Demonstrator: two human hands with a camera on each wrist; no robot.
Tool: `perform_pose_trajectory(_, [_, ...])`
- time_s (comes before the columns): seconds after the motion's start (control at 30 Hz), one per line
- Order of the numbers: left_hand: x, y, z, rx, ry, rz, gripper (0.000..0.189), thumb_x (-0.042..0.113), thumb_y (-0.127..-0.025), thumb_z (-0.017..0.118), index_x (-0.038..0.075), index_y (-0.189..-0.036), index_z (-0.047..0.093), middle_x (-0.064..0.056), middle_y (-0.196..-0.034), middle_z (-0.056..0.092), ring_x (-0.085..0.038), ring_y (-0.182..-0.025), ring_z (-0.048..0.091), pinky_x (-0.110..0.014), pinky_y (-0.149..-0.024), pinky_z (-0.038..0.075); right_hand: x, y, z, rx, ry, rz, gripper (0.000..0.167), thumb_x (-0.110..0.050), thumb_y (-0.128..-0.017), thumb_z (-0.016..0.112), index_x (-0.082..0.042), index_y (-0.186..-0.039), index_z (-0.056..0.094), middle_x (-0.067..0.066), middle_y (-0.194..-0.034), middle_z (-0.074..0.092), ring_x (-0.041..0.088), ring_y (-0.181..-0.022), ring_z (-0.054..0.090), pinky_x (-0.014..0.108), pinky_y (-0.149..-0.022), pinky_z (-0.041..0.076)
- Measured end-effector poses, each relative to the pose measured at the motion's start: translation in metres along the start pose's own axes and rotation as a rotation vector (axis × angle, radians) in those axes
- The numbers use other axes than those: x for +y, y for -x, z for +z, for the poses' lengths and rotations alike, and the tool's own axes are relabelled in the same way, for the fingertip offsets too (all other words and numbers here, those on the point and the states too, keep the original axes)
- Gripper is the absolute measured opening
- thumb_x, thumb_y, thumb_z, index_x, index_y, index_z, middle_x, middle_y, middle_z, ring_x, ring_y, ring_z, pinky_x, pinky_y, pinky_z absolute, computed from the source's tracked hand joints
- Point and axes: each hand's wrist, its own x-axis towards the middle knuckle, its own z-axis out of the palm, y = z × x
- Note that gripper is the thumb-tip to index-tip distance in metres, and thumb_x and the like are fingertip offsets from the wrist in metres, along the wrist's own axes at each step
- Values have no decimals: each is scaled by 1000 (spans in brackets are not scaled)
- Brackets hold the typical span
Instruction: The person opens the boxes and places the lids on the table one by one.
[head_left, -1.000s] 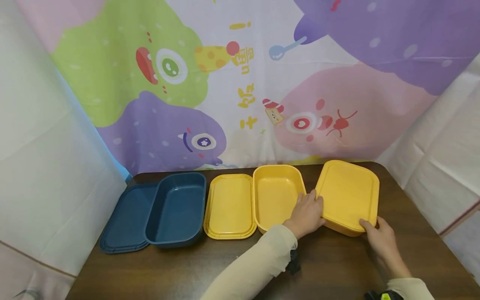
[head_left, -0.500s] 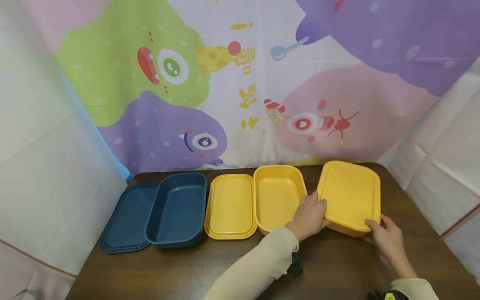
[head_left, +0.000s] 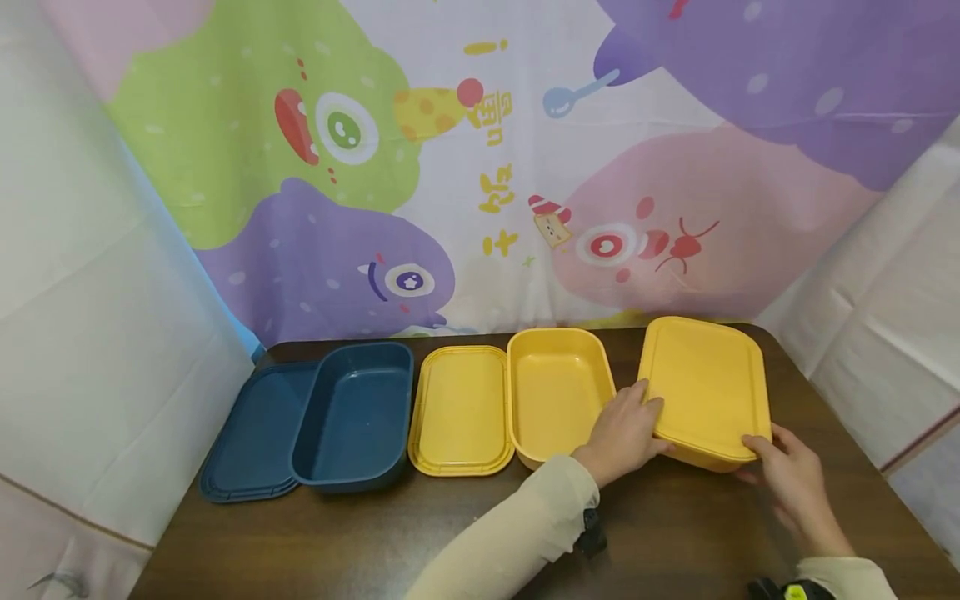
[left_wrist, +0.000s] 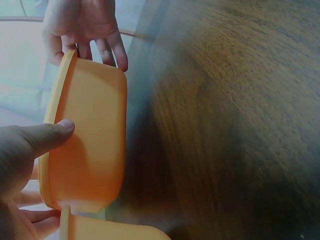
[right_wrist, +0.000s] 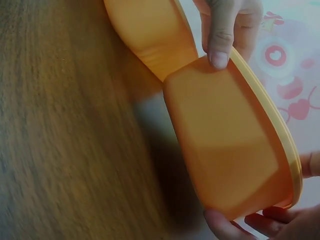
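Observation:
A yellow lunch box (head_left: 703, 392) with its lid on is at the right of the table, slightly turned. My left hand (head_left: 624, 429) grips its left near corner; in the left wrist view the thumb (left_wrist: 52, 136) lies on the box's side wall. The right hand (head_left: 797, 483) holds the near right corner, thumb on the lid's edge, with fingers (right_wrist: 265, 225) by the lower side in the right wrist view. I cannot tell whether the box touches the table. Just left of the left hand stands an uncovered yellow box (head_left: 558, 392).
Further left on the brown table (head_left: 337, 550) lie a yellow lid (head_left: 461, 410), an uncovered dark blue box (head_left: 356, 417) and a dark blue lid (head_left: 255, 433) partly under that box. A cartoon-printed cloth (head_left: 495, 292) hangs behind the table, with white cloth walls at both sides.
Both hands have shifted the lidded yellow box a little to the right, away from the uncovered yellow box. The other boxes and lids have stayed in place.

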Motion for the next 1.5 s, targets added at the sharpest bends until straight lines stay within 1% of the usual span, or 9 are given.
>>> perform_pose_trajectory(0.17, [4,3,-3,0,38,21,52,53,-84,68,18,-122,62,-7,-143,49,-16,-119,59,-22,-97,49,0,2,-6,-11,-20,-25,72,-27,-98,56,8,-150,21,-14,-105,48,-12,-78,55,29,-68,59])
perform_pose_trajectory(0.27, [6,4,-5,-1,66,21,51,53,-85,67,19,-122,62,-6,-143,48,-14,-118,59,-22,-97,49,1,2,-10,-22,-29,-49,73,-27,-97,58,10,-149,23,-22,-97,48,-10,-78,57,30,-68,60])
perform_pose_trajectory(0.6, [16,7,-7,11,88,51,56,54,-85,66,18,-127,60,-5,-142,49,-16,-124,55,-25,-104,44,3,4,-26,-55,-154,-107,48,-18,-94,64,-3,-134,42,-25,-89,57,-6,-78,60,26,-63,59])
perform_pose_trajectory(0.97, [29,14,-4,16,130,60,55,51,-87,66,16,-129,60,-5,-142,50,-17,-125,54,-25,-105,43,8,2,-43,-109,-96,-128,74,-19,-96,61,14,-148,20,-27,-90,59,-3,-77,61,26,-63,58])
perform_pose_trajectory(1.07, [32,16,-3,23,134,57,55,50,-87,67,15,-129,60,-6,-141,50,-17,-124,54,-26,-104,44,11,1,-47,-115,-65,-133,64,-20,-96,62,4,-146,31,-27,-90,58,-2,-77,62,26,-64,58])
perform_pose_trajectory(1.2, [36,20,-1,36,126,51,55,50,-86,68,16,-128,61,-5,-140,51,-16,-122,56,-25,-102,46,17,1,-52,-136,-85,-137,42,-18,-95,62,-10,-133,45,-25,-91,59,-1,-77,63,26,-64,58])
perform_pose_trajectory(1.27, [38,22,1,38,126,48,54,50,-86,68,16,-127,61,-5,-139,52,-16,-121,57,-24,-101,46,19,1,-54,-143,-80,-135,44,-17,-96,61,-9,-135,43,-26,-91,59,-1,-78,63,27,-65,58])
perform_pose_trajectory(1.37, [40,23,5,34,123,43,54,50,-85,68,17,-127,61,-4,-138,52,-15,-118,58,-23,-99,46,21,1,-55,-150,-42,-125,64,-18,-97,60,3,-148,28,-29,-91,57,-3,-79,62,27,-65,59])
perform_pose_trajectory(1.5, [43,25,9,24,133,35,53,50,-85,69,17,-127,61,-4,-138,52,-15,-116,58,-22,-98,47,23,3,-57,-157,6,-113,76,-19,-98,58,15,-149,14,-31,-92,55,-4,-79,61,28,-67,59])
